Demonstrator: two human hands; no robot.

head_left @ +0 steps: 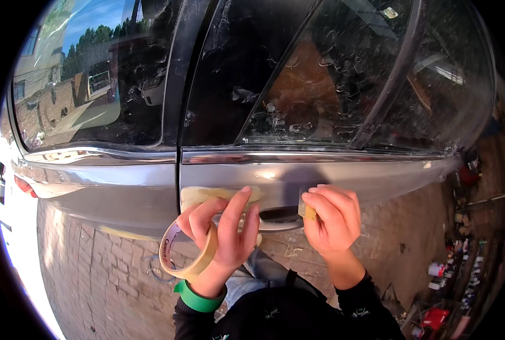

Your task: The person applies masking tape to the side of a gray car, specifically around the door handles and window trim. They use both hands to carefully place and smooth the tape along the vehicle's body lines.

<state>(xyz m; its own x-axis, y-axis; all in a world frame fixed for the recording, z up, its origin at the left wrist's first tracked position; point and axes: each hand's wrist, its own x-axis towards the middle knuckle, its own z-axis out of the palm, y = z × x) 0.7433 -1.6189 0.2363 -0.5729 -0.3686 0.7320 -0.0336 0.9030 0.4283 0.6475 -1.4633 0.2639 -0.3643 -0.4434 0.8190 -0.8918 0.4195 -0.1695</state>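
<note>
Against the grey car door [263, 173], my left hand [227, 229] holds a roll of masking tape [201, 265], its ring hooked about the outer fingers. The forefinger reaches up to a pale yellowish patch [193, 195] beside the door seam; whether it presses there I cannot tell. A green band [198, 298] circles my left wrist. My right hand [334, 221] is closed in a pinch on a short piece of masking tape [308, 211], by the right end of the door handle [280, 215]. My left hand partly hides the handle.
Dusty windows [320, 85] rise above a chrome trim strip [320, 154]. Brick paving [110, 272] lies below the car. At the right, several bottles and cans [436, 269] stand near a red object [435, 318]. A thin hose or cable [159, 271] lies on the paving.
</note>
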